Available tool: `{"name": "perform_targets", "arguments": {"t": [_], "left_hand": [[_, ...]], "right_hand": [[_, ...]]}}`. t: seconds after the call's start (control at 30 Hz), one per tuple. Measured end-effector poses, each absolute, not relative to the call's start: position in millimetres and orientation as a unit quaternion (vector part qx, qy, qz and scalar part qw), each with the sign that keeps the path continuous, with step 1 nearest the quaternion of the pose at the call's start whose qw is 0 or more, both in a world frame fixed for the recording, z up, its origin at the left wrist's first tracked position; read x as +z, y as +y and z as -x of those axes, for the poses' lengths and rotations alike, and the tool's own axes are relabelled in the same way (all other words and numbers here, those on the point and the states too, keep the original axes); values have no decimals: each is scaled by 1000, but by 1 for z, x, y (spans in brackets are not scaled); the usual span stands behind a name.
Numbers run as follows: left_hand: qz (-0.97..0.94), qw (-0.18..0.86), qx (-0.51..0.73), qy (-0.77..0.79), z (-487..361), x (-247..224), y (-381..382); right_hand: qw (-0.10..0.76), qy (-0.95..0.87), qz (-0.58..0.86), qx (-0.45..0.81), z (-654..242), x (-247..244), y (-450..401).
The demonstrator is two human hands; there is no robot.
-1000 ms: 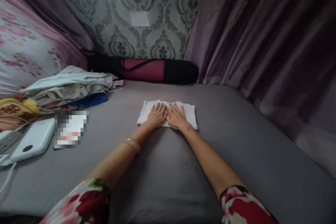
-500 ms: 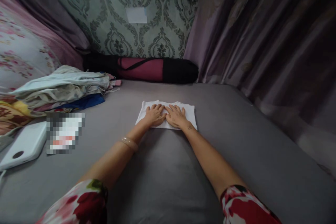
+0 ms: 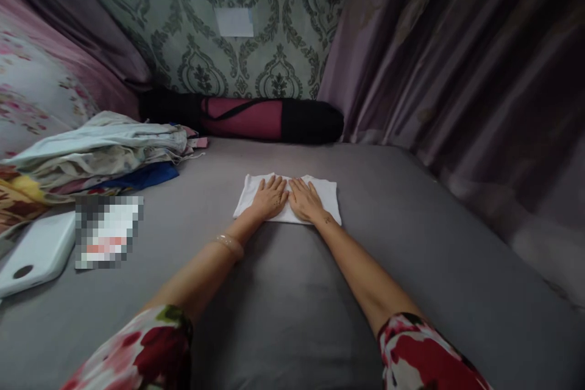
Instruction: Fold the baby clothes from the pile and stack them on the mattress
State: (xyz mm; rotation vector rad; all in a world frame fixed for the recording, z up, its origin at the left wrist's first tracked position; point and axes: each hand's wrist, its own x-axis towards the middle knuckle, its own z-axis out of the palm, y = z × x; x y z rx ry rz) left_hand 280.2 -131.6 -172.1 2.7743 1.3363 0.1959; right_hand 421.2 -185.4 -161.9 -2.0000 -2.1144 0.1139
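Both hands lie flatter now: since the earlier frame their fingers have straightened toward 12 o'clock. View has swung slightly, so the background sits further left.

Left hand [image 3: 270,197] and right hand [image 3: 305,200] rest palm down, side by side on a folded white cloth [image 3: 331,200]. Fingers extended, slightly spread, pressing rather than gripping. Cannot tell whether the thumbs touch.

Cloth lies flat on the grey bedsheet [image 3: 283,298], just below mid-view, far edge a little uneven.

Handling, judged by eye: light, soft, limp; low slip, not fragile, but likely to crease or unfold if pinched at one corner. Best hold: both short sides, at 3 and 9 o'clock, all layers together, or palms slid beneath.

Around it, from the cloth: heaped clothes [image 3: 105,149] at 10 o'clock; pixelated slip [image 3: 109,233] and white power bank [image 3: 39,250], probably, toward 8; black-and-maroon roll bag [image 3: 247,119] near 12; mauve curtain [image 3: 411,73] toward 2.

Writing: slip blurred out; white card [image 3: 234,22] on the patterned wall [image 3: 278,36] shows no legible text; dark wrist mark [image 3: 328,218] on the right arm too small to read. No brand readable.
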Motion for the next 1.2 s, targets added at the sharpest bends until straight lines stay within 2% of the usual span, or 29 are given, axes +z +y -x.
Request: {"name": "perform_targets", "arguments": {"t": [0.17,0.43,0.67,0.87,1.03,1.2], "left_hand": [[-897,27,88,433,-271,-174,-146],[-900,69,49,428,-267,-171,-146],[-877,6,78,475,-248,-177,-138],[-877,30,55,476,-245,-177,-134],[-863,18,74,499,-227,-176,-129],[-866,36,62,496,-218,-183,-121]], "right_hand": [[114,-719,685,24,-430,-159,-200],[90,-720,687,52,-433,-164,-205],[108,-687,718,32,-444,-166,-214],[99,-688,716,64,-449,-165,-213],[100,-633,767,21,-466,-167,-216],[93,-624,775,31,-473,-175,-217]]}}
